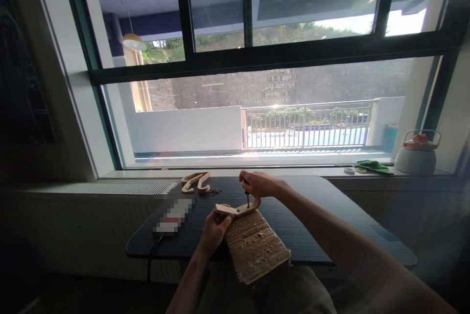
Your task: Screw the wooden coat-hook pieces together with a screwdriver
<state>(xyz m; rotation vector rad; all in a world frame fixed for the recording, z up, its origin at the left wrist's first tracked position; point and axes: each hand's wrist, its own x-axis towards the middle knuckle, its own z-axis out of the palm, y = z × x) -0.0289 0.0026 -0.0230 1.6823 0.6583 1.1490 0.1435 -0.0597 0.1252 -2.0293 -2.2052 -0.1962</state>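
My left hand is closed around the left end of a curved wooden hook, pressing it against the far end of a rough wooden board. The board's top is pitted with many small holes, and its near end overhangs the table toward my lap. Above the hook, my right hand grips a screwdriver held upright. Its shaft points down onto the hook near a dark hole; whether a screw sits under the tip is too small to tell.
More wooden hooks and a few loose screws lie at the back of the dark table. A blurred-out item with a cable is on the left. On the windowsill stand a white kettle and a green glove.
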